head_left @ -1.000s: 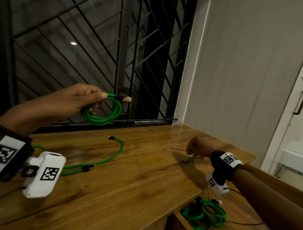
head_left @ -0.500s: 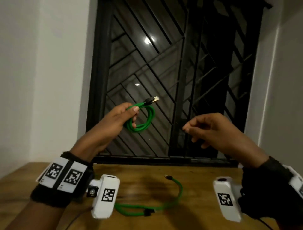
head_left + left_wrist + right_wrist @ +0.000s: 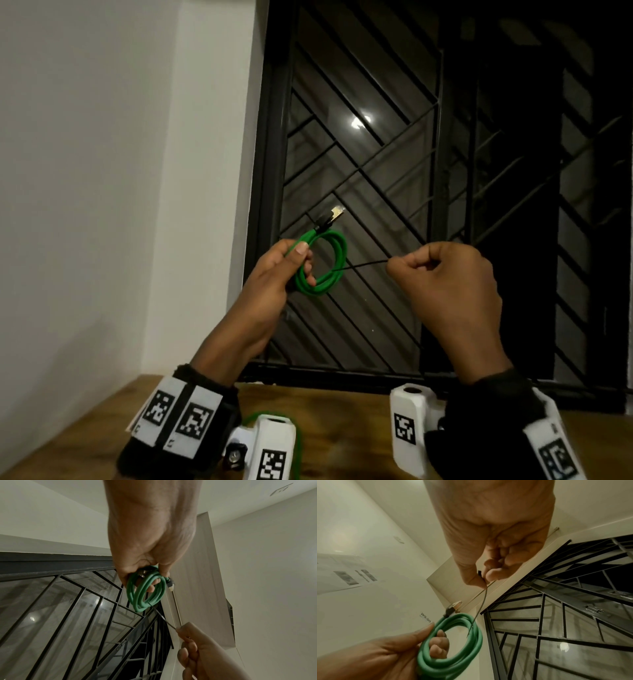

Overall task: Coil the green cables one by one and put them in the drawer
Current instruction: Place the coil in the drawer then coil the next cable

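Note:
My left hand (image 3: 297, 257) is raised in front of the window and grips a coiled green cable (image 3: 323, 265); its metal plug (image 3: 335, 214) sticks up and to the right. My right hand (image 3: 416, 269) pinches a thin black tie (image 3: 363, 265) whose free tip reaches the coil's right side. The left wrist view shows the coil (image 3: 145, 592) hanging from the fingers (image 3: 152, 586), with the tie (image 3: 164, 618) slanting up to it. In the right wrist view the tie (image 3: 479, 612) points down at the coil (image 3: 453, 649). A second green cable (image 3: 251, 416) lies on the table, mostly hidden.
A black window grille (image 3: 445, 171) fills the space behind both hands. A white wall (image 3: 102, 171) stands on the left. The wooden table (image 3: 342, 421) lies below the wrists. The drawer is out of view.
My right hand has come up from the table and moved left, now holding the black tie out to the coil. The left hand kept its grip on the coil. The head view tilted up.

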### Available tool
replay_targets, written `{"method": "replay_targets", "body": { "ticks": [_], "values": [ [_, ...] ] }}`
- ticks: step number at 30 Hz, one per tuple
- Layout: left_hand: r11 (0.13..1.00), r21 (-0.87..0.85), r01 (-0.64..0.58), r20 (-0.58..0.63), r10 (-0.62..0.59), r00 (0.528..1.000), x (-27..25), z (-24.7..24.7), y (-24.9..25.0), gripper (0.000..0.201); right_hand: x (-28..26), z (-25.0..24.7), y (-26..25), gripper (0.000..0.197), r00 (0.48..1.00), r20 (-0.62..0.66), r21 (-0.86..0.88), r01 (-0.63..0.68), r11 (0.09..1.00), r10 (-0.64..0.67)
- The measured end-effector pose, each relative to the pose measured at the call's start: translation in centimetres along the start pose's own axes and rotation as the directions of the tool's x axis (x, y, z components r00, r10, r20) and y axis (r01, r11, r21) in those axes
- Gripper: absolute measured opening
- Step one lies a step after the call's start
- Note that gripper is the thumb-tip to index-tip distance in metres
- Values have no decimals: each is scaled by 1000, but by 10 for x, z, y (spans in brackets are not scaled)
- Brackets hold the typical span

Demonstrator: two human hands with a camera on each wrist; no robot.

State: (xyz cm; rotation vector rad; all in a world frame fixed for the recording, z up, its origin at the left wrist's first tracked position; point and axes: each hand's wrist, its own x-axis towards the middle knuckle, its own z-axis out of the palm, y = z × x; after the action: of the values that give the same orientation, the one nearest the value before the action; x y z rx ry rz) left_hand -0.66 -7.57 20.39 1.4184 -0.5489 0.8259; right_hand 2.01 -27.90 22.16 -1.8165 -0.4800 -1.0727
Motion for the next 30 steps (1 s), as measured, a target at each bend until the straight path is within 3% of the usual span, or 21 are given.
{"method": "replay_targets", "body": {
  "ticks": [5,13,18,21,25,30],
  "values": [
    [1000,-7,-23,38,23,999,-2,7,0,20,0,5,-2,22,997,-61,104,-34,994,40],
    [996,52,-79,31,77,997,-7,27,-6,19,-8,18,-9,21,997,-43,271,-46,962,59],
    [988,91,-128,29,125,992,-11,32,-8,24,-11,38,-10,12,986,124,539,-158,827,108],
    [980,119,-162,4,162,987,-11,32,-7,23,-14,39,-14,12,945,303,680,-306,666,124],
    [975,143,-173,-24,178,984,-9,28,-7,25,-15,39,-16,12,883,448,723,-451,523,142],
    [970,159,-182,-1,184,983,-9,28,-10,28,-17,45,-13,12,849,501,702,-512,495,169]
  ]
}}
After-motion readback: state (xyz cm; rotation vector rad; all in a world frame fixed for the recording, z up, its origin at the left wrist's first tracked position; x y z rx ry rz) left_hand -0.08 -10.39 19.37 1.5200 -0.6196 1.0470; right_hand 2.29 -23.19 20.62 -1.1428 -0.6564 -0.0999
